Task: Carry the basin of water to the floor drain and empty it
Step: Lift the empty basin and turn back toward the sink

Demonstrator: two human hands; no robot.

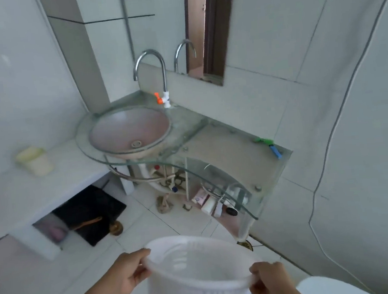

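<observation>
Basin (196, 273) of translucent white plastic, round and smooth-walled, hangs level above the tiled floor (148, 225), water rippling inside. Left hand (127, 276) clamps the near-left rim, right hand (269, 282) the near-right rim, both closed tight. Floor drain (245, 244), a dark metal fitting, sits just beyond the far-right rim, so the pour likely goes forward and right.

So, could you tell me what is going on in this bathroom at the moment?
A person is holding a white basin of water by its rim, the left hand on one side and the right hand on the other. It is level above the tiled floor, in front of the sink. A floor drain shows just beyond the basin, by the wall. No water is pouring out yet.
</observation>
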